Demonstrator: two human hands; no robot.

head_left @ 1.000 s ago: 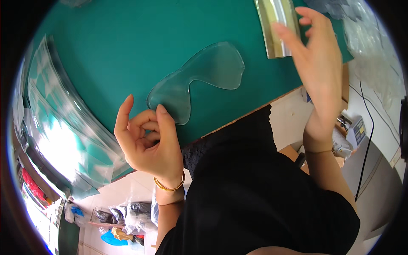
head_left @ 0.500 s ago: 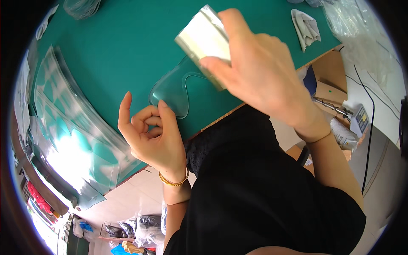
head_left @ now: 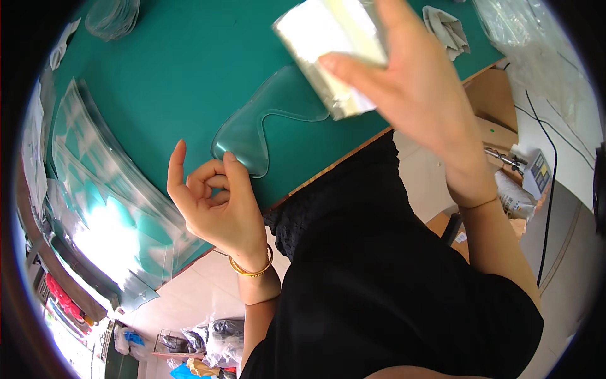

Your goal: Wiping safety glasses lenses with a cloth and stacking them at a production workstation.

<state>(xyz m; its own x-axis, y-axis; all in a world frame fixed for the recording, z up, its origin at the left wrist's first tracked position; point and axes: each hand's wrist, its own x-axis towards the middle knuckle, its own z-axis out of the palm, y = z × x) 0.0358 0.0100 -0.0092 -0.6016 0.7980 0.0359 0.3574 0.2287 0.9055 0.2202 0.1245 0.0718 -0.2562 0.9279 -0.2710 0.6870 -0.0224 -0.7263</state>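
A clear goggle-shaped plastic lens (head_left: 251,120) lies on the green work surface (head_left: 170,76), close to its front edge. My left hand (head_left: 218,196) has its fingers curled at the lens's left end; one fingertip presses on the rim there while an outer finger sticks up. Gripped in my right hand (head_left: 416,82) is a pale, shiny rectangular block (head_left: 334,47), white to yellowish, whose kind I cannot make out. It hangs over the right end of the lens and hides that part. Whether block and lens touch, I cannot tell.
Clear plastic sheets with lens-shaped cutouts (head_left: 104,170) lie at the left. A stack of clear pieces (head_left: 113,18) stands at the far left. At the far right are a crumpled grey cloth (head_left: 447,31) and clear plastic bags (head_left: 536,44). A cardboard box (head_left: 495,95) stands beyond the edge.
My right hand has moved right and slightly up with the block, uncovering more of the lens. My left hand and the lens's left end sit slightly farther left in view.
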